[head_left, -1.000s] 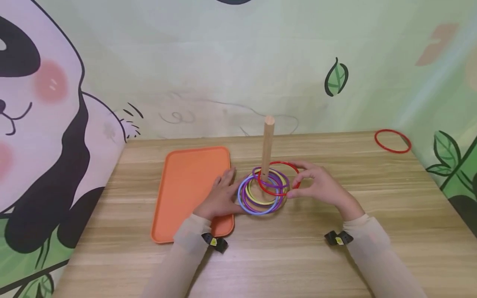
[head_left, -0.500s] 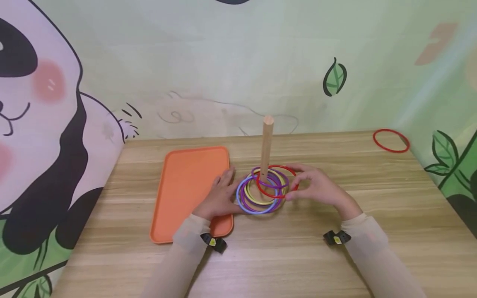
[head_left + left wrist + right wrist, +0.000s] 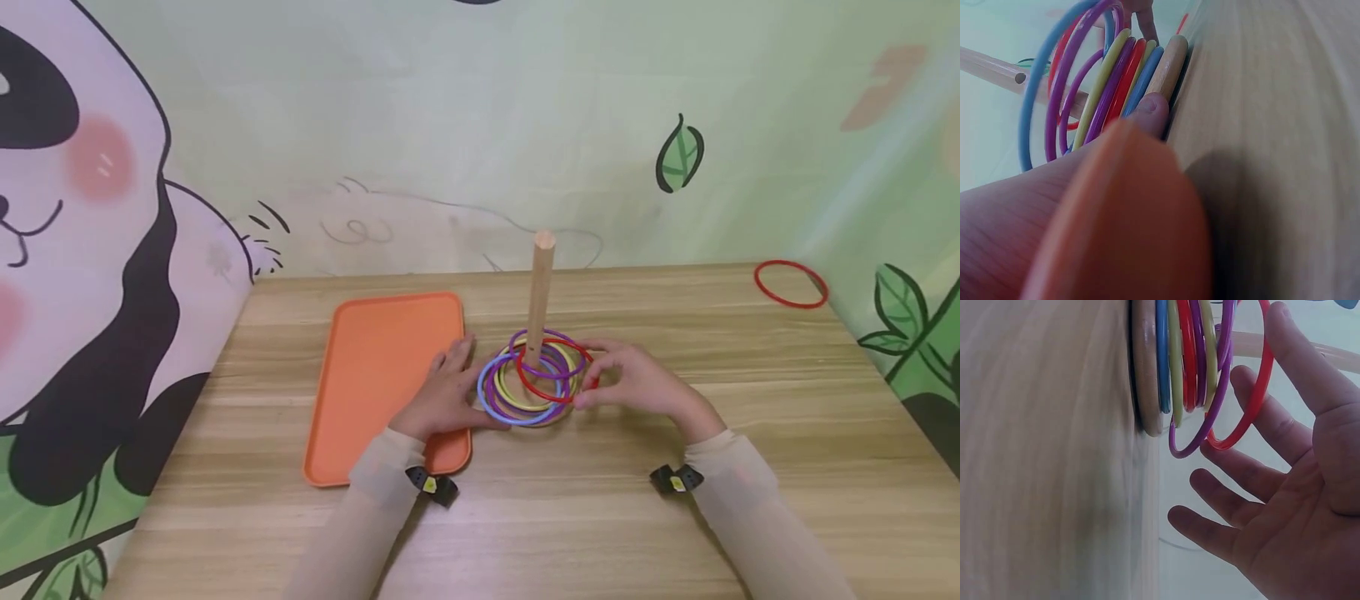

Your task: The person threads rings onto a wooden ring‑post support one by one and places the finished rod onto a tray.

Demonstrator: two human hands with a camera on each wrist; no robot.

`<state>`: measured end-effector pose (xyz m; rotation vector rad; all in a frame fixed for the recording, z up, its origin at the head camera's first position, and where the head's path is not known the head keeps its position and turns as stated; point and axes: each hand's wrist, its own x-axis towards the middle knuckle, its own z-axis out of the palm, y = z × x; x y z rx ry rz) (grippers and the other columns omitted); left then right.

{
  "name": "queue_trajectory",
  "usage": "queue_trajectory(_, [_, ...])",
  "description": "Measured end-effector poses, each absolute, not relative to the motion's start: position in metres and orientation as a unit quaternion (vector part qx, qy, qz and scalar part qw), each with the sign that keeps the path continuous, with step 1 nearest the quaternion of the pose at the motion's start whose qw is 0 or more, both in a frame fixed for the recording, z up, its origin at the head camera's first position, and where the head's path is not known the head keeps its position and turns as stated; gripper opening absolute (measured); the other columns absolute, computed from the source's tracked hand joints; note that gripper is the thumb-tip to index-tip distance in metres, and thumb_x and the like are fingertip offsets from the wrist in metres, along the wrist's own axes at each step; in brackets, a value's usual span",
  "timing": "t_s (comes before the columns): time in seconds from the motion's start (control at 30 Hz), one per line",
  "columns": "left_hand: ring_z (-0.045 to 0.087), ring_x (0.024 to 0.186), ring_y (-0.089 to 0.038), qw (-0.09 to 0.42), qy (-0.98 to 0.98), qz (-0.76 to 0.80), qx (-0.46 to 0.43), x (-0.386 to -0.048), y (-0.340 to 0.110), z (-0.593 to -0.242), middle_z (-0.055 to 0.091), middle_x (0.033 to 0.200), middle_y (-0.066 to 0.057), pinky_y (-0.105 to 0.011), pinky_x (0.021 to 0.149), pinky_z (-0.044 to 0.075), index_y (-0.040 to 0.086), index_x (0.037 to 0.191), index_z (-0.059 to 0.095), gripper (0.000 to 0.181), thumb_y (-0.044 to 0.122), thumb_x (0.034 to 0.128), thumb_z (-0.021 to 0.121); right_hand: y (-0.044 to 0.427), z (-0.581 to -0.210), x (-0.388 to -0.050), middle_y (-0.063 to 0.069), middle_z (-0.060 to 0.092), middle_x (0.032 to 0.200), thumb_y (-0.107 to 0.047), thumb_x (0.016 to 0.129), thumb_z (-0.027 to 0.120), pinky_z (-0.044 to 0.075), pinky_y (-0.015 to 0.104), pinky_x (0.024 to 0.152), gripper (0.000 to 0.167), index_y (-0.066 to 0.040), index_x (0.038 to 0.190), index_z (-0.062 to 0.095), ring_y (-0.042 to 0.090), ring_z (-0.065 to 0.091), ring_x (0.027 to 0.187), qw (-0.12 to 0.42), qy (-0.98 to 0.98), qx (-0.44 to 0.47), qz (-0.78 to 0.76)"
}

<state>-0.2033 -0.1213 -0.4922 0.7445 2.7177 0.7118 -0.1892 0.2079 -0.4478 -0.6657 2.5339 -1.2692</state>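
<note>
My right hand (image 3: 633,379) pinches a red ring (image 3: 545,398) between thumb and forefinger at its right side; the other fingers are spread in the right wrist view. That ring circles the foot of an upright wooden peg (image 3: 538,292) and tilts over a tilted purple ring (image 3: 557,335). Below lie several yellow, purple, red and blue rings around the peg, with a light blue ring (image 3: 483,400) leaning at the left. Fingers straight, my left hand (image 3: 446,396) lies over the tray's edge, its thumb (image 3: 1152,111) touching the round wooden base (image 3: 1169,65). Rings partly hide its forefinger.
An orange tray (image 3: 375,375) lies left of the peg, partly under my left hand. Another red ring (image 3: 791,302) lies at the table's far right corner. Behind the wooden table (image 3: 570,525) rises a wall (image 3: 450,125) painted with a panda and leaves.
My right hand has lowered the red ring around the peg, and it now lies closer to the stacked rings. The left hand stays at the base.
</note>
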Motion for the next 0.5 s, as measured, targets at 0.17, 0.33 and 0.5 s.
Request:
queue_trajectory(0.17, [0.0, 0.161, -0.043, 0.103, 0.928, 0.242, 0.263, -0.204, -0.123, -0.494, 0.003, 0.174, -0.026, -0.057, 0.129, 0.002, 0.023, 0.168, 0.033, 0.116, 0.059, 0.074, 0.091, 0.206, -0.453, -0.19, 0.025, 0.05, 0.157, -0.025, 0.081, 0.093, 0.025, 0.074, 0.117, 0.018, -0.022, 0.075, 0.076, 0.053, 0.04, 0.145, 0.116, 0.868, -0.239, -0.42])
queue_trajectory(0.33, [-0.001, 0.162, -0.041, 0.106, 0.93, 0.239, 0.258, -0.204, -0.124, -0.494, 0.003, 0.175, -0.024, -0.055, 0.129, 0.0, 0.023, 0.167, 0.033, 0.115, 0.061, 0.0745, 0.09, 0.202, -0.457, -0.189, 0.026, 0.049, 0.157, -0.025, 0.081, 0.093, 0.027, 0.072, 0.118, 0.016, -0.02, 0.078, 0.078, 0.053, 0.04, 0.145, 0.127, 0.865, -0.245, -0.419])
queue_trajectory(0.5, [-0.003, 0.162, -0.039, 0.118, 0.929, 0.247, 0.249, -0.202, -0.124, -0.492, 0.0, 0.175, -0.023, -0.053, 0.13, -0.001, 0.025, 0.167, 0.036, 0.112, 0.059, 0.075, 0.091, 0.201, -0.46, -0.187, 0.026, 0.046, 0.159, -0.023, 0.081, 0.093, 0.024, 0.073, 0.119, 0.016, -0.017, 0.082, 0.078, 0.055, 0.038, 0.146, 0.137, 0.861, -0.24, -0.428])
